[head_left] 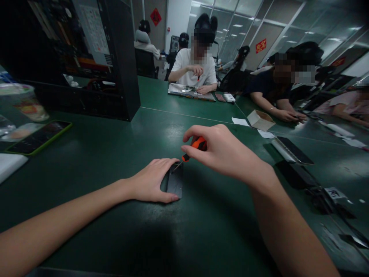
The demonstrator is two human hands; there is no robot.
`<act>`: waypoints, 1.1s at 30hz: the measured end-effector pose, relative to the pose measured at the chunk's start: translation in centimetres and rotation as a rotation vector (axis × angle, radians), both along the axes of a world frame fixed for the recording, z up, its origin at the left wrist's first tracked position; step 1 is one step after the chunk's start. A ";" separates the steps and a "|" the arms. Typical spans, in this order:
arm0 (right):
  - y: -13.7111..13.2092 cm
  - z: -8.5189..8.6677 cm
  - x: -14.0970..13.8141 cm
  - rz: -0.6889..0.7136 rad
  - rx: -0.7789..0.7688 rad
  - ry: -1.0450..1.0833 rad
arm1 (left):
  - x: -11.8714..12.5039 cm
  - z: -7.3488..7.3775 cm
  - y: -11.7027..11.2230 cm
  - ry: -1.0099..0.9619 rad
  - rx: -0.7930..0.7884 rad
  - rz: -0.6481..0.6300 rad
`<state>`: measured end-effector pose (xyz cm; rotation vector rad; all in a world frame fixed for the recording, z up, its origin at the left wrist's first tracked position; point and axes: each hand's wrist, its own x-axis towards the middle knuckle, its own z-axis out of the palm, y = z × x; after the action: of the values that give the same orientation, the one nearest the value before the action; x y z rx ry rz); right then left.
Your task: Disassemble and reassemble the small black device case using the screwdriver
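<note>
A small dark grey rectangular plate-like device (175, 184) lies flat on the green table, its kind unclear. My left hand (154, 179) grips it by its two ends, thumb at the near end and fingers at the far end. In my right hand (216, 148) is a screwdriver (198, 143) with an orange and black handle, held between thumb and fingers. Its thin shaft slants down to the left, and the tip meets the upper part of the device. Whether a screw sits under the tip is too small to tell.
An open black computer case (127, 77) stands at the back left. A phone with a green edge (40, 136) and a plastic cup (27, 102) lie left. At right are a small box (261, 119), a dark flat device (294, 150) and cables. Co-workers sit across the table (161, 127).
</note>
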<state>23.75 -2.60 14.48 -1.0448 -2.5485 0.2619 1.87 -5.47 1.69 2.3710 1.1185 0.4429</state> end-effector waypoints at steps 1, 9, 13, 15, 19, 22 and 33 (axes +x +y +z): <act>-0.1 0.0 -0.1 -0.010 0.010 -0.014 | 0.0 0.0 0.0 -0.002 0.001 -0.001; -0.2 -0.6 -1.2 -0.087 0.092 -0.030 | -0.1 -0.4 0.1 -0.039 0.036 -0.008; -0.3 -1.4 -2.6 -0.107 0.168 -0.022 | 0.0 -0.3 0.0 -0.062 0.037 -0.013; -0.8 -1.7 -3.3 -0.072 0.219 -0.019 | 0.0 -0.2 -0.1 -0.074 0.038 -0.012; -1.8 -2.0 -4.1 0.131 0.300 -0.081 | 0.0 0.3 -0.3 -0.093 0.012 0.012; -2.0 -1.9 -4.1 0.288 0.313 -0.130 | 0.1 0.6 -0.5 -0.124 -0.018 0.000; -0.7 -1.1 -2.5 0.120 0.228 -0.075 | -0.2 -0.5 0.0 -0.073 0.059 -0.018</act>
<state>21.23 -3.30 13.39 -0.8333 -2.6359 -0.0378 1.72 -5.52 1.23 2.3931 1.0639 0.5590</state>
